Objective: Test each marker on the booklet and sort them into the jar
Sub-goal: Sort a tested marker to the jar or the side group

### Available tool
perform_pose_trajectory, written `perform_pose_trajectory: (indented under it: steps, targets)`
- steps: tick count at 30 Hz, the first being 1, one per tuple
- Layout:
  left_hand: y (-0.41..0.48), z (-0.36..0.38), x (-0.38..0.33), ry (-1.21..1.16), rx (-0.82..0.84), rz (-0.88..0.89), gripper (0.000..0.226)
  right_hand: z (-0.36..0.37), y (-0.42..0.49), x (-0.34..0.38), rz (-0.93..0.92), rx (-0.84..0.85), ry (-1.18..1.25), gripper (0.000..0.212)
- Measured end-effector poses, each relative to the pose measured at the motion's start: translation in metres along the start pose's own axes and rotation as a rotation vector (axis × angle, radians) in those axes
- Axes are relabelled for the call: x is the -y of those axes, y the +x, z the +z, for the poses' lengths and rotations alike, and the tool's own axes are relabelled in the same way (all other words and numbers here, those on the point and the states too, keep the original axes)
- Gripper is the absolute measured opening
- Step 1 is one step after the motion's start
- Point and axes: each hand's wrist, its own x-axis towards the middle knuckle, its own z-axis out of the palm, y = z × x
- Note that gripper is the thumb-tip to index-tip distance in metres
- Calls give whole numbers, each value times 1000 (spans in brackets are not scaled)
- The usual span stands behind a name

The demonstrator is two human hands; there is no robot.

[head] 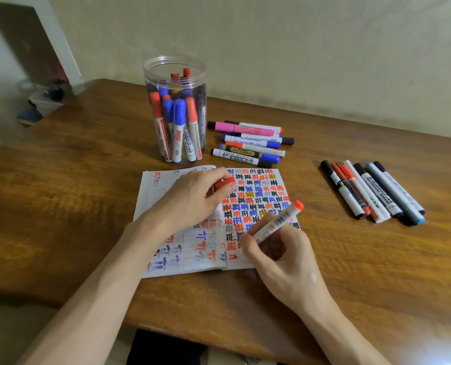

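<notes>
right hand (279,256) is pinching the red marker (277,222) with its tip down on the booklet (150,196), barrel slanting up and away to the right. left hand (192,198) rests on the page gripping the red cap (223,183), just up-left of the tip. i'd guess capping comes next, and the jar (161,72) behind the booklet is nearer the left hand.
</notes>
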Motion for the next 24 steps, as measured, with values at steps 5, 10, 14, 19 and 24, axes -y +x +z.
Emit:
perform_pose_trajectory:
  steps: [5,10,14,19,24]
  targets:
    - [1,1,1,12,-17,15,24,0,0,1,-1,7,17,9]
    - [0,1,1,12,-15,17,23,0,0,2,-10,51,16,10]
    - [0,0,0,11,-9,14,21,1,-1,1,-20,53,-49,10]
    - [0,0,1,23,-2,16,22,0,-1,0,1,-1,-24,11]
    - [1,1,0,38,-18,18,23,0,1,2,5,-13,18,6]
